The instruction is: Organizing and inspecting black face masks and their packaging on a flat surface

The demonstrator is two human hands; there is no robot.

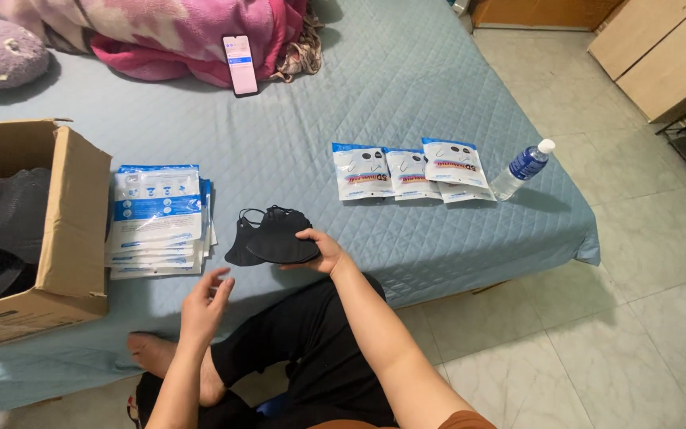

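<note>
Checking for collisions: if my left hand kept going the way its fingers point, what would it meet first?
Likely the black masks held by the right hand; the left hand points up toward them, though depth is unclear.

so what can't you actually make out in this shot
- Cardboard box, head view: cut off by the left edge; the dark contents are too shadowed to identify.
- Black masks in the right hand: they overlap, so the count is unclear.
- Stack of flat packets: only the top one shows; the number beneath is hidden.
- Phone: screen too small to read.
- Left hand: its palm side is turned away.
</note>
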